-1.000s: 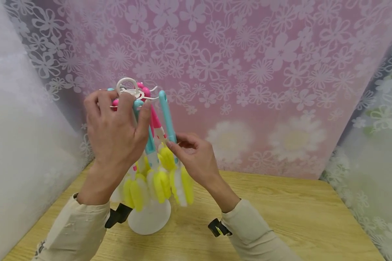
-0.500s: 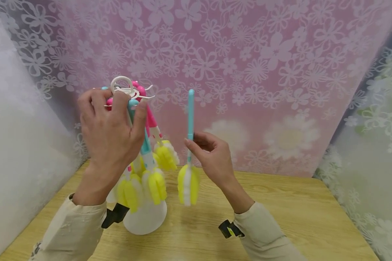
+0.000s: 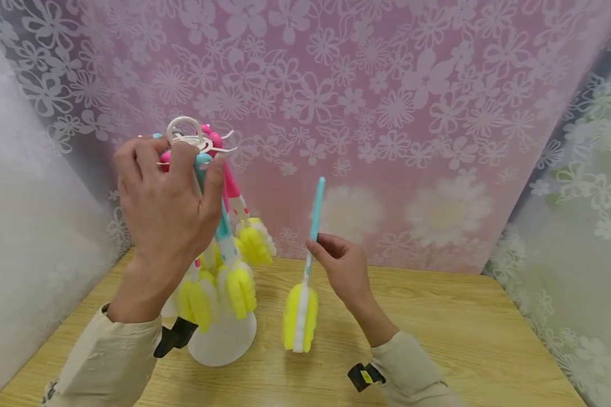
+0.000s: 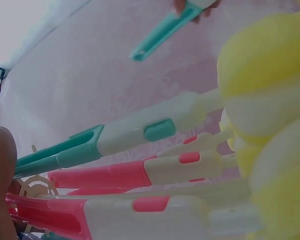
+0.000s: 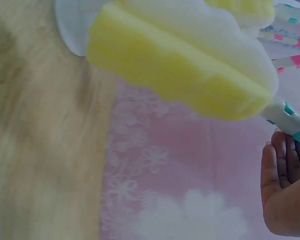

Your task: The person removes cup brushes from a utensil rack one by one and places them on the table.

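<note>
Head view: right hand [image 3: 347,271] pinching one teal-handled sponge brush [image 3: 302,311], thumb against fingers at the lower handle.
Brush: long axis near upright, handle end up and leaning slightly right, yellow-and-white sponge down; held over wooden table [image 3: 422,333], right of white stand [image 3: 223,343]. Left hand [image 3: 165,212]: fingers curled round the stand's top, exact contact hard to tell, fingertips partly hidden. Hanging brushes [image 3: 240,289]: pink and teal handles, sponges down.
</note>
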{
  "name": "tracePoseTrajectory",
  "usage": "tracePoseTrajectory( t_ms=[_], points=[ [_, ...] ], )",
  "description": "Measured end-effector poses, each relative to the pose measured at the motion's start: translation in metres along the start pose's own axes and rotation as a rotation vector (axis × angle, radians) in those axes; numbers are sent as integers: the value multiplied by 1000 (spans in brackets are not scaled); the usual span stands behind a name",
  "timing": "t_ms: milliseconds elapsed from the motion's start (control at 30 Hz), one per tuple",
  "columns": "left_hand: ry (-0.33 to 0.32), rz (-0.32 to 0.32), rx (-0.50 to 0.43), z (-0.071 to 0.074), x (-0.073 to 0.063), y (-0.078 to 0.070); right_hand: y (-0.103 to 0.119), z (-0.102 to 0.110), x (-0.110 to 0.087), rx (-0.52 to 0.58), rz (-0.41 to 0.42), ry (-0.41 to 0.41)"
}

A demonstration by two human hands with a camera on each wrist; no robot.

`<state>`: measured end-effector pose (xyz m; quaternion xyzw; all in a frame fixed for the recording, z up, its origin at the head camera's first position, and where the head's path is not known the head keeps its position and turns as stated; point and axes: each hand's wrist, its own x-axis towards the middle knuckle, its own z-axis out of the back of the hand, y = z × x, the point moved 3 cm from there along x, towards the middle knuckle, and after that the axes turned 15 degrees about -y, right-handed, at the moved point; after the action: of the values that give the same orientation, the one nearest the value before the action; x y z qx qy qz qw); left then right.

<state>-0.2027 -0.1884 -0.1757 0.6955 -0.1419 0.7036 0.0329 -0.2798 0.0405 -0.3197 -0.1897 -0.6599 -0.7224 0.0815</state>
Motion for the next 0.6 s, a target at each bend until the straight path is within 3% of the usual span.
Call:
tracePoseTrajectory(
  t_ms=[333, 600],
  points=[
    [-15, -2, -2, -1, -2, 0, -51, -7, -12, 47, -194, 11],
    [-3, 7, 4, 0, -2, 1, -71, -14, -20, 64, -313, 51]
  ],
)
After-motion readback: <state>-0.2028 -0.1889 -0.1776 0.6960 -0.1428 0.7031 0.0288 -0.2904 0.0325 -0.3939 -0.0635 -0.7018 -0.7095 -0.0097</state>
